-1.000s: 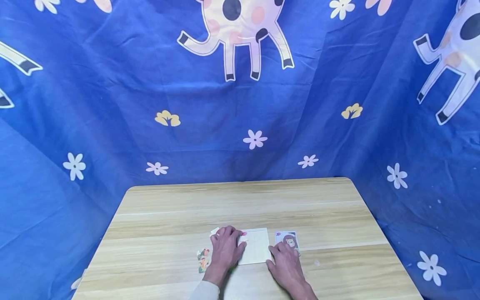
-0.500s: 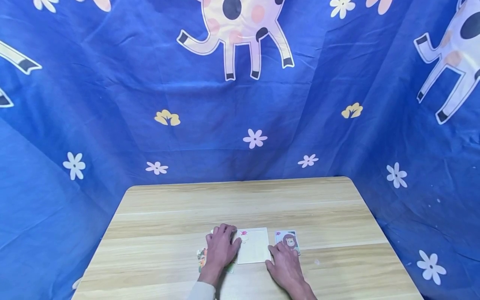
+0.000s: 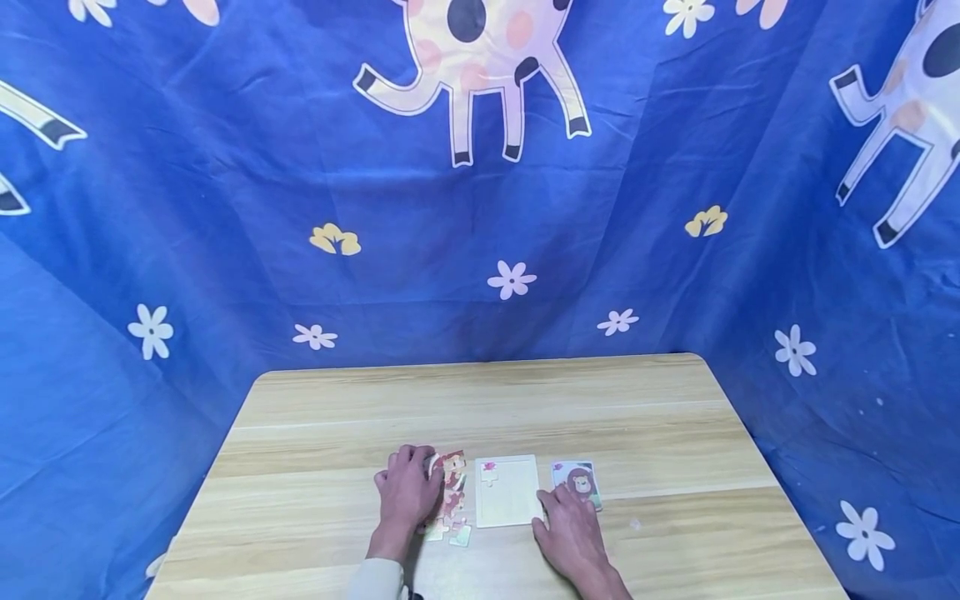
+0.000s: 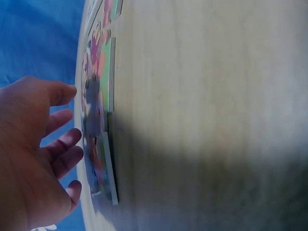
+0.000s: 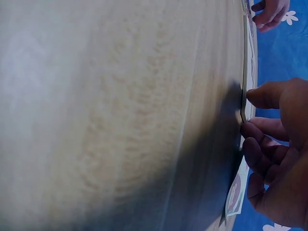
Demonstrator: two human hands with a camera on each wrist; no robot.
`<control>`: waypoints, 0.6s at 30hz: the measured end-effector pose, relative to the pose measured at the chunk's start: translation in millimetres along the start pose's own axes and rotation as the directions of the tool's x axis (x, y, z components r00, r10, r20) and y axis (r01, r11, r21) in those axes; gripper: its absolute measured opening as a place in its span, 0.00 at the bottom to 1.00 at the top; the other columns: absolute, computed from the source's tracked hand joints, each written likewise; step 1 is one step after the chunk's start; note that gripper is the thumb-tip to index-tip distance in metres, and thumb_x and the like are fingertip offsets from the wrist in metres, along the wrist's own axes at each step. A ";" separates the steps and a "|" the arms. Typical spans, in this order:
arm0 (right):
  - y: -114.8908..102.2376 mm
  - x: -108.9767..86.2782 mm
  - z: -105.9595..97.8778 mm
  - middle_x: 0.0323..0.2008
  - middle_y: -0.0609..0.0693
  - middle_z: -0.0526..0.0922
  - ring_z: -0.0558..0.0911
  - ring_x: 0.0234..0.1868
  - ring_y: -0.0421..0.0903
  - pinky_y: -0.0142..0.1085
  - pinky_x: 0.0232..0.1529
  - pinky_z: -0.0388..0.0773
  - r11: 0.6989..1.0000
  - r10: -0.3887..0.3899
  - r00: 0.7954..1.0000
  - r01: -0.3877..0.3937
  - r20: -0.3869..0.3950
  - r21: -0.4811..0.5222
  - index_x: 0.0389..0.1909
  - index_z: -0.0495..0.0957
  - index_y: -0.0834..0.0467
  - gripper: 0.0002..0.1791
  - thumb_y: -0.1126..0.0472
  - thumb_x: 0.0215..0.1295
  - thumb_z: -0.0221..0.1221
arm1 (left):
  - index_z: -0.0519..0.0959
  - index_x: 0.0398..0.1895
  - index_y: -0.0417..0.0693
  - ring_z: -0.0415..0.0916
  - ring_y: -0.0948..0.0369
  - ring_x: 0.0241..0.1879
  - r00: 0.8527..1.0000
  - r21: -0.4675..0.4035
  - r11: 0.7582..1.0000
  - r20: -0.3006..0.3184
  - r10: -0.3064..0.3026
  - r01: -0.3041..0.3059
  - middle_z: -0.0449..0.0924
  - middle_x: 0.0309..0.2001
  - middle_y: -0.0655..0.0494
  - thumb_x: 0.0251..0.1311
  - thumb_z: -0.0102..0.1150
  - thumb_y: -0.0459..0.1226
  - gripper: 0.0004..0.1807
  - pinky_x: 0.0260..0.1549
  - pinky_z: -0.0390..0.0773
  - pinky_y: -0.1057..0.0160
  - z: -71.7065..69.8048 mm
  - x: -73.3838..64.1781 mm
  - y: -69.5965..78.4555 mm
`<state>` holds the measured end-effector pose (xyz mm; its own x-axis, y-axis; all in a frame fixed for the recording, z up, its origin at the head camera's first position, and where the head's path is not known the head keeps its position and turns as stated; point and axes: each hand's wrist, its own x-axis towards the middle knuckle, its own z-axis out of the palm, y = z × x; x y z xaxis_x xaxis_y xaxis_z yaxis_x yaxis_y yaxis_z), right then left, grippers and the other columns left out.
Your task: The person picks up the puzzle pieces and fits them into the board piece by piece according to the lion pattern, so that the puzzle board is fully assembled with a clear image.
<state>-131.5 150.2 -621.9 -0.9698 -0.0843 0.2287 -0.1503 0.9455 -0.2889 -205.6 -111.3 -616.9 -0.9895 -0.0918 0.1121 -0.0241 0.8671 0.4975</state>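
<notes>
Blue printed cloth (image 3: 420, 317) hung behind wood-grain table (image 3: 600, 417). White square tray (image 3: 521, 500) lay between hands; single pink-printed piece (image 3: 489, 475) sat in far-left corner. Apparently barely begun: flat, knobbed loose pieces (image 3: 453, 502) remained left of tray. Left hand (image 3: 407, 492), fingers apart, slightly bent, hovered beside them, seemingly gripping nothing; right hand (image 3: 573, 533), loosely curved, touched tray edge. Lion card (image 3: 580, 479) lay rightward.
</notes>
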 end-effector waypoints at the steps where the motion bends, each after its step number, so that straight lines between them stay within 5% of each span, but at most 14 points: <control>1: -0.1 0.0 0.1 0.36 0.44 0.79 0.77 0.39 0.42 0.36 0.36 0.62 1.000 0.000 1.000 0.000 -0.002 -0.002 0.47 0.83 0.54 0.21 0.51 0.52 0.66 | 0.79 0.53 0.53 0.67 0.49 0.55 1.000 -0.002 1.000 0.008 -0.009 0.009 0.75 0.54 0.50 0.60 0.60 0.49 0.20 0.43 0.61 0.48 -0.3 0.2 -1.0; 18: -4.1 -2.7 2.1 0.33 0.44 0.79 0.79 0.34 0.42 0.35 0.32 0.61 0.999 0.034 0.999 -0.035 -0.035 -0.010 0.46 0.83 0.54 0.21 0.51 0.51 0.67 | 0.80 0.51 0.50 0.67 0.49 0.54 1.000 0.011 1.000 0.025 -0.015 0.015 0.74 0.54 0.50 0.56 0.62 0.44 0.19 0.42 0.60 0.47 -7.1 -3.2 -4.6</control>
<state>-128.7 145.9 -623.3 -0.9670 -0.0404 0.2514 -0.1146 0.9508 -0.2878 -201.4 -118.5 -613.4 -0.9923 -0.0922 0.0829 -0.0401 0.8713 0.4892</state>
